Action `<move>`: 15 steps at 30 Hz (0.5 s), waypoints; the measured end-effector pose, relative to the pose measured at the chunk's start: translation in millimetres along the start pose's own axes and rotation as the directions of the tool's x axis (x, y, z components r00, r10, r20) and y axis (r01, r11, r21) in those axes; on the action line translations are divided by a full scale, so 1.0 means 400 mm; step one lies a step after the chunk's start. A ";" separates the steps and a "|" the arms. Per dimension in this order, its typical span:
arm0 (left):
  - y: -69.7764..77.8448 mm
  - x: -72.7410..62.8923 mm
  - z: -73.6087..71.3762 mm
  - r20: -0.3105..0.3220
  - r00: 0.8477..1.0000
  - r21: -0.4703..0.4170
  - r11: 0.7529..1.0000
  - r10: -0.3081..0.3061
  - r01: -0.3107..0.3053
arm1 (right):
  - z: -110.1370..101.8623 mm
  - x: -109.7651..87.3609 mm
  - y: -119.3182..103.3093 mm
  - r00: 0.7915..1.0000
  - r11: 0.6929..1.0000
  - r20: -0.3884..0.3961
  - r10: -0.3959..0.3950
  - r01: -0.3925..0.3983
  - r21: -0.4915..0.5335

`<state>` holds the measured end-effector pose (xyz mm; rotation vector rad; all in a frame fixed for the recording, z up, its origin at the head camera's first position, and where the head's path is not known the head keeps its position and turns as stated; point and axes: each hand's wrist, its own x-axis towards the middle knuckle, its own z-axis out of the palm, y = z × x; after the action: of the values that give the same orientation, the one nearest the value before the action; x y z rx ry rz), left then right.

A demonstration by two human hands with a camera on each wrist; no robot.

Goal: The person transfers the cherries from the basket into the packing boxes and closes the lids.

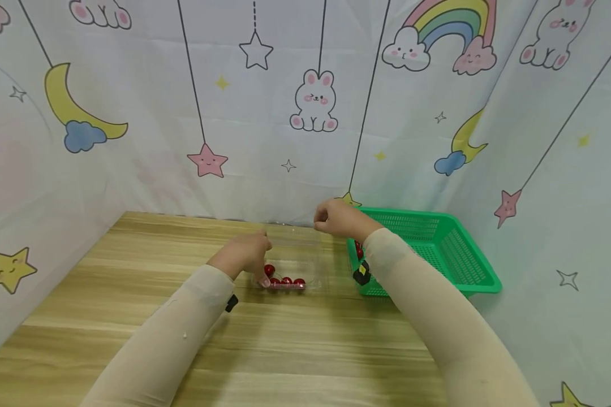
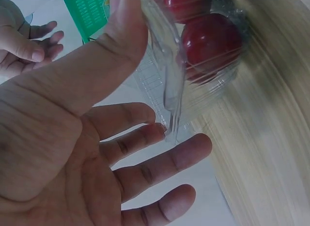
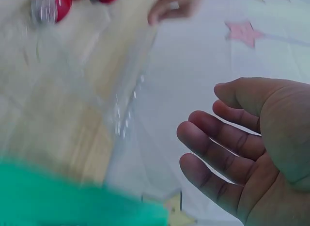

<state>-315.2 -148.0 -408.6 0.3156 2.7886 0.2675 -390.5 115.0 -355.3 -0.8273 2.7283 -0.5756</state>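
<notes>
A clear plastic box lies on the table with its lid folded back towards the wall. Several small, glossy, round red fruits sit in it along the near and left sides. My left hand is at the box's left side, thumb at the near rim and the other fingers loosely spread; in the left wrist view, fingertips meet the plastic edge near one fruit. Raised beside the lid's right side, my right hand holds nothing; the right wrist view shows its fingers relaxed.
A green perforated basket stands right of the box, under my right forearm. Red fruits show inside its left side. The wooden table ends at a patterned cloth wall behind and at the right.
</notes>
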 end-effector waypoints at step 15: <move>0.008 -0.004 -0.005 -0.005 1.000 0.024 1.000 0.005 -0.005 | -0.080 -0.050 0.194 0.991 0.992 0.033 0.129 -0.129 -0.001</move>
<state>-313.8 -145.5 -405.3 0.3279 2.7979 0.2365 -421.8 195.2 -358.2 -0.6476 2.7265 -0.5317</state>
